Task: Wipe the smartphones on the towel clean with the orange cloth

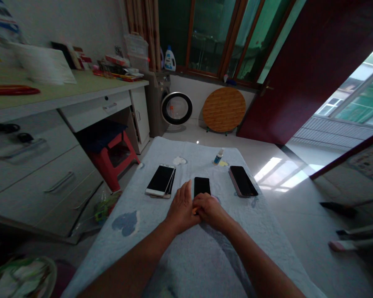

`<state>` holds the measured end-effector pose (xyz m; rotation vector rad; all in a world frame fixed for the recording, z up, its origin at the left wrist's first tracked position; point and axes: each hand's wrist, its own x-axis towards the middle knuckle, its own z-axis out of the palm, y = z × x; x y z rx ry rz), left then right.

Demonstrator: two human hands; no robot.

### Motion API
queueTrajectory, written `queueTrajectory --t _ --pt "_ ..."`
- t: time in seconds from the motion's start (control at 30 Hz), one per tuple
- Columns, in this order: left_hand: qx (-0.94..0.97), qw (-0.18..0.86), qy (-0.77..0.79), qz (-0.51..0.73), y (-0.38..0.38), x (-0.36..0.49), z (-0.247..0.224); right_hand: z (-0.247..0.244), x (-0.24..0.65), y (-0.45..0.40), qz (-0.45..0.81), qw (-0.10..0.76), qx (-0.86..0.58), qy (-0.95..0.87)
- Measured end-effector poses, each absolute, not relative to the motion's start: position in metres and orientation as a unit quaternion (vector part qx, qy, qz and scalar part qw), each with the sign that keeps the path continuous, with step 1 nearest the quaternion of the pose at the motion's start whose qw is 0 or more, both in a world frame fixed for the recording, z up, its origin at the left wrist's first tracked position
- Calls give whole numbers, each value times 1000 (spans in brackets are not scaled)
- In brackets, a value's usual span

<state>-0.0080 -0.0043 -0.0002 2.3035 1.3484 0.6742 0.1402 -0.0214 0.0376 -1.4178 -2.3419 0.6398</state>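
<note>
A phone [202, 186] with a dark screen lies in the middle of the cloth-covered table [205, 155]. Along its left edge rests my left hand [180, 207], fingers stretched out and held together. My right hand [210, 210] is curled over the phone's near end, touching my left hand. A small orange bit shows between the two hands, too hidden to name. To the left, a white phone [161, 180] lies on top of another phone, slightly askew. Another dark phone [243, 181] is on the right. A small spray bottle [218, 157] stands at the back.
A white desk [102, 99] with drawers runs along the left, a red stool [118, 159] partly under it. Behind the table are a washing machine with its round door [177, 108] open and a round wooden tabletop [224, 109] against the wall. A dark red door [286, 74] stands right.
</note>
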Motion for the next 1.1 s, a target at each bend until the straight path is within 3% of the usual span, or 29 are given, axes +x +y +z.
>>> queueTrajectory --t 0.23,0.63,1.1 --pt "849 195 469 145 -5 -9 10 38 155 -7 200 193 -531 -801" --pt "860 183 450 158 -3 -12 12 26 168 70 72 143 -662 -732" --pt "844 181 456 215 -2 -10 2 36 155 -30 193 171 -515 -818"
